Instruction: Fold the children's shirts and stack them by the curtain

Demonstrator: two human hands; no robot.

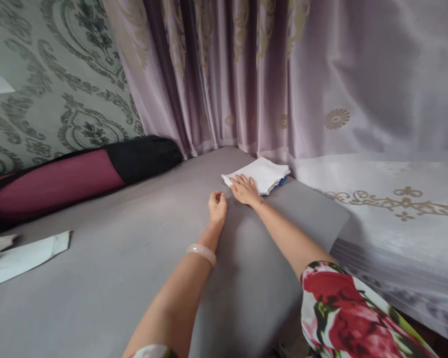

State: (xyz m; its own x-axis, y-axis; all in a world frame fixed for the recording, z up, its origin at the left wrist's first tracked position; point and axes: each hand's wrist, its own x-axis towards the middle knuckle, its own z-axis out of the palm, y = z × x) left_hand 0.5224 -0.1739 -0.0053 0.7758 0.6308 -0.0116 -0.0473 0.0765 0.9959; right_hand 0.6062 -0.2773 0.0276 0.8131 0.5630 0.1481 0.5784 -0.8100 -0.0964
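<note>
A folded white cloth stack (263, 171) lies near the far corner of the grey-covered bed surface, with a bit of blue cloth (282, 182) showing under its right edge. My right hand (244, 190) rests flat on the stack's near left part, fingers spread. Just to the left and nearer to me, my left hand (218, 205) is curled into a loose fist above the grey surface, apart from the cloth; nothing shows in its fingers. A pale bangle (201, 254) circles the left wrist.
Along the patterned wall lies a long maroon and black bag (97, 174). A pale flat piece (30, 256) and other items sit at the left edge. Purple and white curtains (224, 74) hang behind the bed (134, 268), whose edge drops off at the right.
</note>
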